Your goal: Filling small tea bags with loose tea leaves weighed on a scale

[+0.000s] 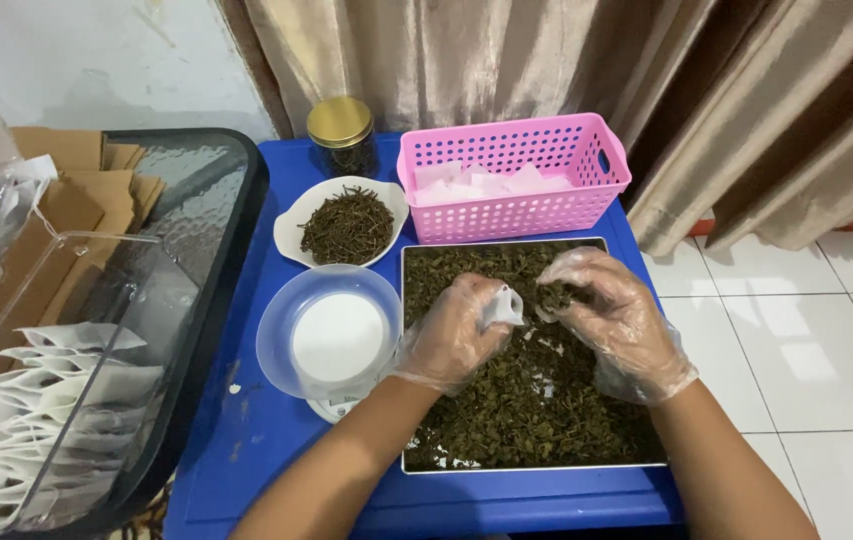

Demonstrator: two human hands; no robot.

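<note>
**Filling a little sachet over a tray of dried leaves**

Working over a shallow metal tray (pixel 636 462) packed with dark green dried leaves (pixel 526 400), the person has both hands in thin clear plastic gloves. The left hand (pixel 449 332) is closed around a small white sachet (pixel 501 305), pinching it just above the leaves near the tray's upper middle. The right hand (pixel 614 318) hovers right beside it, fingers curled loosely with a bit of leaf at the fingertips; it looks like a light pinch, not a full fist.

Space is pretty tight. The tray fills most of the blue table (pixel 256 440), its right and near edges almost at the table's own edge, with white floor tile (pixel 806 350) beyond. Touching the tray's far edge is a pink plastic basket (pixel 516 215) holding flat white sachets. Just left of the tray is a clear bowl (pixel 276 340) on a small scale, and behind that a white dish (pixel 291 225) of dark twiggy bits and a gold-lidded jar (pixel 341 135). Further left, a clear bin (pixel 66 440) holds more white sachets.

The sachet itself is small, white, slightly crumpled, mostly hidden by the gloved fingers.
</note>
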